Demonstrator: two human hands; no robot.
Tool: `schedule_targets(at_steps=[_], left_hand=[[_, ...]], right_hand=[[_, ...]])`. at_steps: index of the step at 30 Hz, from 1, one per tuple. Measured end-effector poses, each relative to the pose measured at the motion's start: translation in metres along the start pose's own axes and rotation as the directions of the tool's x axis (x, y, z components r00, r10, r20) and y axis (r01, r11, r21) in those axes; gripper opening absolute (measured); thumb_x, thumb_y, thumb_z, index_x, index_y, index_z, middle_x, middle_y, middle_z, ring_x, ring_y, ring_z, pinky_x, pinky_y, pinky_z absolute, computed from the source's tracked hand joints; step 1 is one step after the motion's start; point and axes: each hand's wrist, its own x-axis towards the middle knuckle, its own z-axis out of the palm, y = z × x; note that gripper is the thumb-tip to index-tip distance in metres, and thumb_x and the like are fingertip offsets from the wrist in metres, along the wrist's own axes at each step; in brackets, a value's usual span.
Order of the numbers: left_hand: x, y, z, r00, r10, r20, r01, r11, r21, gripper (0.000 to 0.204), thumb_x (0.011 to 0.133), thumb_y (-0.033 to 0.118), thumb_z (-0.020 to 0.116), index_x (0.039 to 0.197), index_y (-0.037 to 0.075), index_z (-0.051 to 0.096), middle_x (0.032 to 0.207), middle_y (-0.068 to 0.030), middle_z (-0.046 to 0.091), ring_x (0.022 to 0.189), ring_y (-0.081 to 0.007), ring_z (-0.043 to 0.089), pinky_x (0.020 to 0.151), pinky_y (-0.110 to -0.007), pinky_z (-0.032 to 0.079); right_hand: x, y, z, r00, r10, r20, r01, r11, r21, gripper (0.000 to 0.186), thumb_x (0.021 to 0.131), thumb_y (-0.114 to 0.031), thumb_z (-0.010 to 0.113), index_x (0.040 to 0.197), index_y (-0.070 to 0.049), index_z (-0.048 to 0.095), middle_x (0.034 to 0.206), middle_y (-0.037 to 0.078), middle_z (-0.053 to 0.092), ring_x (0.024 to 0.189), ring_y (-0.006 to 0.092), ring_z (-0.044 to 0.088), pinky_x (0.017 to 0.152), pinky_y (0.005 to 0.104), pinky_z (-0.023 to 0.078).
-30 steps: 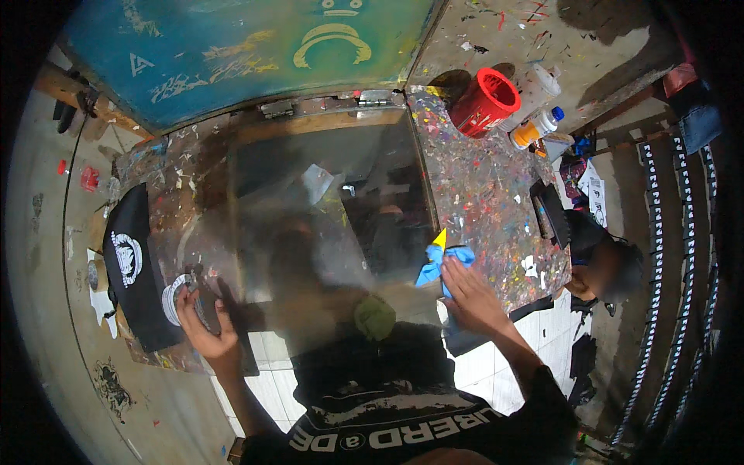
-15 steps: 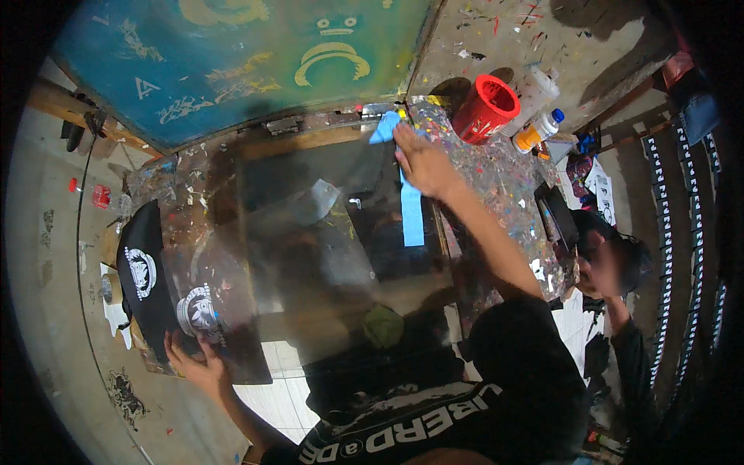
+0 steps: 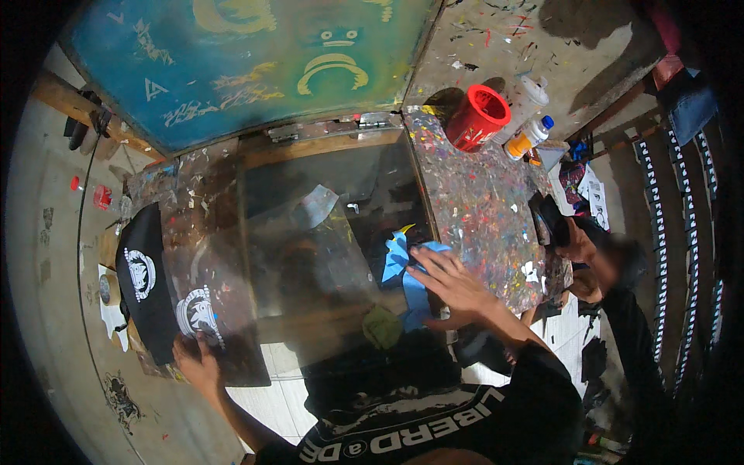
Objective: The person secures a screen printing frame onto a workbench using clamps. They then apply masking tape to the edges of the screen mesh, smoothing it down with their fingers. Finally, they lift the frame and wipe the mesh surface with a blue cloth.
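Observation:
My right hand [image 3: 453, 280] is over the right side of a dark, see-through framed screen [image 3: 291, 256]. Its fingers close on a crumpled light blue strip [image 3: 397, 254] that looks like tape or paper, with a bit of yellow at its upper end. Part of the strip is hidden under the hand. At the lower left, my left hand [image 3: 198, 363] rests with fingers apart on the near part of a dark board [image 3: 240, 349], by a white printed emblem [image 3: 200, 314]. Just left of it lies a black cloth piece [image 3: 147, 310] with a similar emblem.
A red container [image 3: 479, 120], a whitish bottle [image 3: 529, 97] and a blue-capped bottle [image 3: 528, 138] stand on the paint-spattered table [image 3: 488, 201]. A large blue-green screen [image 3: 248, 70] leans behind. At right, another person's hand [image 3: 575, 242] holds a dark object. A tape roll [image 3: 105, 287] lies far left.
My right hand has come from the screen's far right edge toward me, drawing the blue strip along and crumpling it. The left hand has barely shifted.

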Motion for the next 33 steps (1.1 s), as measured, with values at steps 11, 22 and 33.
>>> schedule_targets(at_steps=[11,22,33], left_hand=[[-0.005,0.014,-0.014,1.000,0.013,0.017,-0.013,1.000,0.015,0.045,0.095,0.025,0.070,0.128,-0.005,0.060,0.118,-0.0241,0.063,0.115,-0.0413,0.059,0.097,-0.048,0.046],[-0.002,0.012,-0.013,1.000,0.019,0.004,-0.019,0.999,0.028,0.045,0.098,0.028,0.068,0.128,-0.006,0.060,0.121,-0.0230,0.065,0.113,-0.0370,0.062,0.098,-0.047,0.047],[0.000,0.023,-0.022,0.973,-0.113,0.203,0.127,0.990,-0.056,0.031,0.105,0.025,0.060,0.108,-0.006,0.062,0.089,-0.0162,0.070,0.079,-0.0233,0.065,0.074,-0.039,0.052]], right_hand=[[0.081,0.067,0.032,0.931,0.044,-0.361,0.017,0.986,0.165,0.050,0.081,0.009,0.058,0.129,-0.002,0.062,0.139,0.016,0.061,0.125,0.0349,0.058,0.106,0.0407,0.048],[0.094,0.032,0.032,0.950,0.162,-0.268,-0.178,0.983,-0.037,0.063,0.103,-0.025,0.052,0.161,-0.009,0.032,0.166,0.023,0.028,0.156,0.0398,0.022,0.127,0.0561,0.016],[0.216,0.154,0.011,0.906,0.165,-0.389,-0.196,0.980,-0.041,0.052,0.105,-0.013,0.044,0.154,0.005,0.037,0.159,0.027,0.037,0.151,0.0422,0.032,0.126,0.0499,0.024]])
